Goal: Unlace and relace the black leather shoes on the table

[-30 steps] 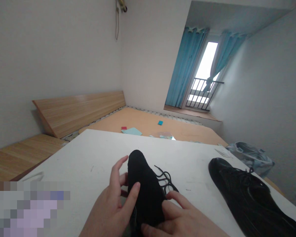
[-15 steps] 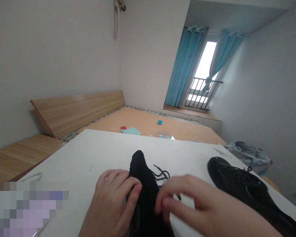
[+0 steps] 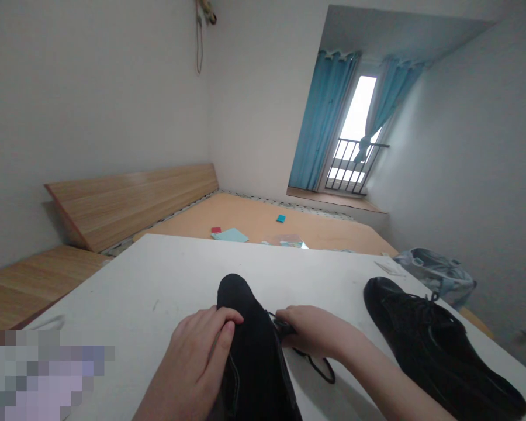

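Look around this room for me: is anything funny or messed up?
The right curtain looks odd: it's knotted up, while the left curtain hangs straight. A loose lace also loops untidily beside the black shoe.

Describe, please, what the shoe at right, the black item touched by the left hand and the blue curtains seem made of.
Shoe: probably leather or imitation, with faint shine at the toe. Black item: likely fabric, matte, reflecting little light; I cannot be sure. Blue curtains: seemingly cloth, matte, with soft folds and a knot.
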### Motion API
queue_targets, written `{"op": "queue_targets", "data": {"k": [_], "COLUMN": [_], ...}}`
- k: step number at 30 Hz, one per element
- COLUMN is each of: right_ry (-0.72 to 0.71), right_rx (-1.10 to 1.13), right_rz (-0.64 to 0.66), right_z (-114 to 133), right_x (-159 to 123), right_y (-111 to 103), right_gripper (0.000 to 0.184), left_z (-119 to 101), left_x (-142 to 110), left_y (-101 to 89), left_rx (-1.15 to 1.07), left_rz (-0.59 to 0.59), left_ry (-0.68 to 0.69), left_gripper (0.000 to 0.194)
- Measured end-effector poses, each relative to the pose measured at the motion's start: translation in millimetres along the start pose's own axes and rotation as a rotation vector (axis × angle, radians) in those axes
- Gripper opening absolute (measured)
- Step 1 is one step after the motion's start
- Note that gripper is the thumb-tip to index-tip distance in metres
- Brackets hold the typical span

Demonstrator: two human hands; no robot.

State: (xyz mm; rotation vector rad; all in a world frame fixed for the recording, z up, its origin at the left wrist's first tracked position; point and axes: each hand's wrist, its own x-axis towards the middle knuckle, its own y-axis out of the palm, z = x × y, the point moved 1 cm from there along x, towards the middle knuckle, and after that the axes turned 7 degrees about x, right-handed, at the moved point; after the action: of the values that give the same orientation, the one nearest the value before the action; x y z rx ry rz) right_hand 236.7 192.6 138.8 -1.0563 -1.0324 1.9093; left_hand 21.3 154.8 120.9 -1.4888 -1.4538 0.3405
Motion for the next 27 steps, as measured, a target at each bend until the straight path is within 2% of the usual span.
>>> {"op": "queue_targets", "data": {"k": [1, 3, 6, 9, 11, 12, 15, 18, 21, 24, 27], "right_ry": [-0.008, -0.046, -0.143, -0.344, -0.478, -0.509, -0.463, -0.376, -0.271, -0.294, -0.369], "right_rx": [0.024, 0.091, 0.253, 0.740, 1.105, 1.209, 1.157, 0.933, 0.723, 0.781, 0.921], "right_rz": [0.009, 0.040, 0.124, 0.148, 0.080, 0.025, -0.157, -0.323, -0.479, -0.506, -0.384], "right_z": [0, -3, -10, -7, 7, 16, 49, 71, 74, 73, 79], "right_x": [0, -1, -7, -19, -29, -34, -52, -72, -90, -94, -78], "right_y": [-3, -12, -28, -39, -41, -40, -32, -26, -27, -31, -31], "right_gripper": [0.016, 0.008, 0.011, 0.038, 0.051, 0.051, 0.042, 0.057, 0.064, 0.056, 0.041], "left_z": [0, 0, 0, -1, -2, -2, -2, -2, -4, -6, -4], "left_x": [-1, -2, -3, -3, -2, -2, -1, -2, -3, -3, -3], "left_y": [0.3, 0.4, -0.6, -2.0, -2.6, -2.7, -2.8, -3.7, -4.7, -4.8, -4.2], "left_rx": [-0.005, -0.009, -0.013, -0.026, -0.036, -0.040, -0.053, -0.062, -0.061, -0.063, -0.099], "left_rz": [-0.001, 0.005, 0.012, 0.009, 0.014, 0.020, 0.035, 0.029, 0.008, -0.003, 0.015], "left_ry": [-0.001, 0.002, -0.002, -0.009, -0.018, -0.024, -0.023, -0.020, -0.021, -0.034, -0.034], "left_gripper": [0.032, 0.032, 0.032, 0.032, 0.032, 0.033, 0.033, 0.034, 0.034, 0.032, 0.033]}}
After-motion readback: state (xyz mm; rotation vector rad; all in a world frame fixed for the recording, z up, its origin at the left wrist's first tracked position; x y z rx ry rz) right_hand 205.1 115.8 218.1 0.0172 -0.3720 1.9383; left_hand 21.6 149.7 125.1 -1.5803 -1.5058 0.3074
